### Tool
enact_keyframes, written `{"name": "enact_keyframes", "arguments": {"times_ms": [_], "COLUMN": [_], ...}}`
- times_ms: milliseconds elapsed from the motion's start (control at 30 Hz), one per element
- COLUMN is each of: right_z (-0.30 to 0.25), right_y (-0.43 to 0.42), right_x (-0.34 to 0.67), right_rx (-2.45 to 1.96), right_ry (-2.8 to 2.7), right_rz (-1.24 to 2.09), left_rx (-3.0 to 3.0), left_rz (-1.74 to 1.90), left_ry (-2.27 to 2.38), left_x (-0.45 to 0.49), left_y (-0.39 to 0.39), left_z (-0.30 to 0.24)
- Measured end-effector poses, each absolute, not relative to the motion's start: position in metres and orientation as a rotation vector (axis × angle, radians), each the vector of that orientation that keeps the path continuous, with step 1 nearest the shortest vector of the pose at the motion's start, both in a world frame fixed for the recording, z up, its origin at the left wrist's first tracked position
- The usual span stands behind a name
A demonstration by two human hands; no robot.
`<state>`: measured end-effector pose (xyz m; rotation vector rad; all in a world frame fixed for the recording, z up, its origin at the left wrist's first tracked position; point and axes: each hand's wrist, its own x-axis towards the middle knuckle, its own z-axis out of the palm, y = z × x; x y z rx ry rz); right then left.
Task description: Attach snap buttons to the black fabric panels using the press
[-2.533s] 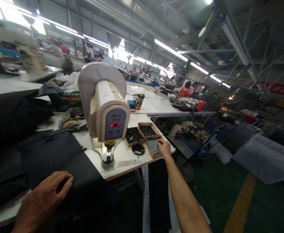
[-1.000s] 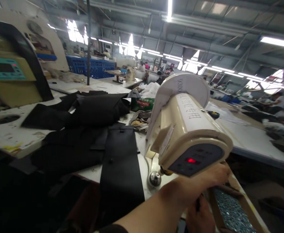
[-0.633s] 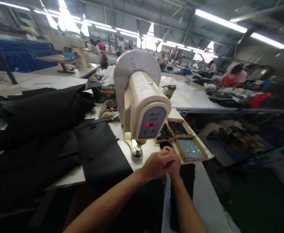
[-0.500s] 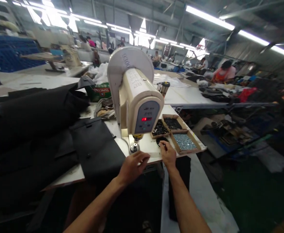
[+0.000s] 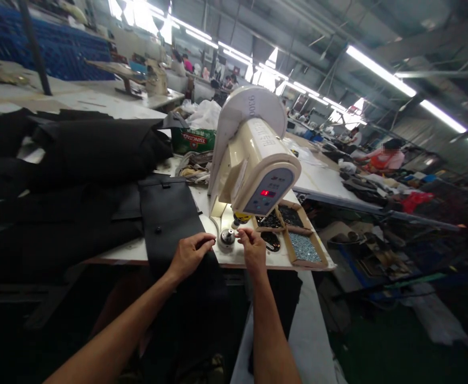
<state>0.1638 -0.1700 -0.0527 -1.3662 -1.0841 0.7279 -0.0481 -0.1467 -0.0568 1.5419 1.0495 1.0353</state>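
Both left hand and right hand pinched fingertips together, any hold unclear; the rounded cream machine partly hid a brown cardboard tray.

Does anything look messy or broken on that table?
I can't see anything broken or spilled; the silvery bits sit in their box. The messiest thing is the black material, heaped and rumpled instead of flat. A smoother black panel pokes past the table's front edge, near the left hand.

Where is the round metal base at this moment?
In the head view, the round metal base stands below the machine head, between the left hand and the right hand.
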Motion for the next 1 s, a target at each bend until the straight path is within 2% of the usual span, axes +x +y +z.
{"name": "enact_keyframes", "arguments": {"times_ms": [333,1000], "right_z": [-0.065,-0.078], "right_y": [-0.157,-0.158], "right_x": [0.150,0.156], "right_rx": [-1.302,-1.278], "right_ry": [-0.985,-1.086], "right_rz": [0.862,0.771], "left_rx": [1.586,1.519], "left_rz": [1.039,1.054], "left_ry": [1.083,1.081], "left_x": [-0.049,-0.047], "left_y": [-0.149,-0.149], "left_z": [-0.053,-0.050]}}
